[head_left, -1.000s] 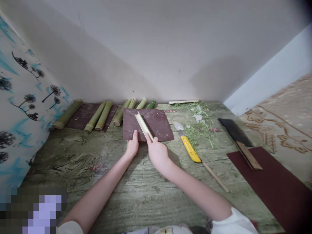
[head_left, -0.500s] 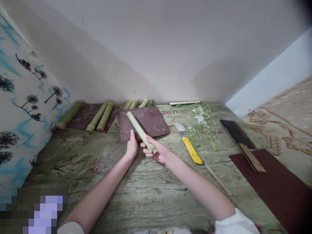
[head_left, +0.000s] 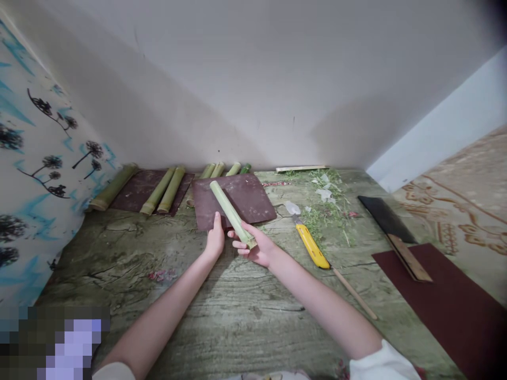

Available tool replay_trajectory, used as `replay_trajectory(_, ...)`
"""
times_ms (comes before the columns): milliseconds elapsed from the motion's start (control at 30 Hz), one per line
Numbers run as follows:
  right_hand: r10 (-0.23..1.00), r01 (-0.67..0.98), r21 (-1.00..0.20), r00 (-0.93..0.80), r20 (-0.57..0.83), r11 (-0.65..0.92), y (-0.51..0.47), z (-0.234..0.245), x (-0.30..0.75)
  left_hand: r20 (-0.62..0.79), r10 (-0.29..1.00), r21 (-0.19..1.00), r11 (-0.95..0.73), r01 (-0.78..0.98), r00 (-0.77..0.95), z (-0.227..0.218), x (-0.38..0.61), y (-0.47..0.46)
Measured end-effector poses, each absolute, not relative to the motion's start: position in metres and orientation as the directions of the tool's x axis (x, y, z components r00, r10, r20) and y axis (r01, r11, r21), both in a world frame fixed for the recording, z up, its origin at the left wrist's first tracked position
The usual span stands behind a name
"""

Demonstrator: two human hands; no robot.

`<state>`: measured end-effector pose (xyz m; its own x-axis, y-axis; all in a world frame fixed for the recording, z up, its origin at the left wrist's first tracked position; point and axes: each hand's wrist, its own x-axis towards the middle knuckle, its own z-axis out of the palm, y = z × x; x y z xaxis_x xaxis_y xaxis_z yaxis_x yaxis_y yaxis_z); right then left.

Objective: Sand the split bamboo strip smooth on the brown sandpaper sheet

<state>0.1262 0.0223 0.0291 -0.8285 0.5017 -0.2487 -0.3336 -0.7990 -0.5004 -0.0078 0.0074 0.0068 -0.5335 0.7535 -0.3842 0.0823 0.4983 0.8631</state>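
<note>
My right hand point(head_left: 257, 247) is closed around the lower end of a pale green bamboo tube point(head_left: 227, 207), which tilts up and to the left. Behind the tube is a dark brown sheet of sandpaper point(head_left: 257, 198), dusted with pale specks. My left hand point(head_left: 215, 238) grips the near edge of that sheet, thumb on top and the other fingers hidden beneath. The upper part of the tube lies over the sandpaper; I cannot tell whether the two touch.
Several bamboo tubes point(head_left: 172, 189) lie at the back left, some on another brown sheet point(head_left: 140, 184). To the right are a yellow utility knife point(head_left: 312, 245), a thin stick point(head_left: 354, 293), green shavings point(head_left: 335, 216), a cleaver point(head_left: 386, 219) and a larger brown sheet point(head_left: 439, 306).
The bamboo tube and both hands have shifted very slightly to the right. My grip on the tube and the sandpaper is the same.
</note>
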Motion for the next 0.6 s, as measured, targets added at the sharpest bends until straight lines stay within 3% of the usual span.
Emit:
replay_trajectory(233, 0.569, -0.128, -0.823, -0.780, -0.261, -0.553, 0.0203, 0.0260, 0.1254, -0.375, 0.783, 0.860, 0.494, 0.130, -0.496, 0.0028, -0.0083, 0.0069)
replay_trajectory(600, 0.569, -0.063, -0.874, -0.781, -0.258, -0.482, 0.0177, 0.0258, 0.1243, -0.377, 0.824, 0.869, 0.473, 0.148, -0.423, 0.0070, -0.0065, 0.0048)
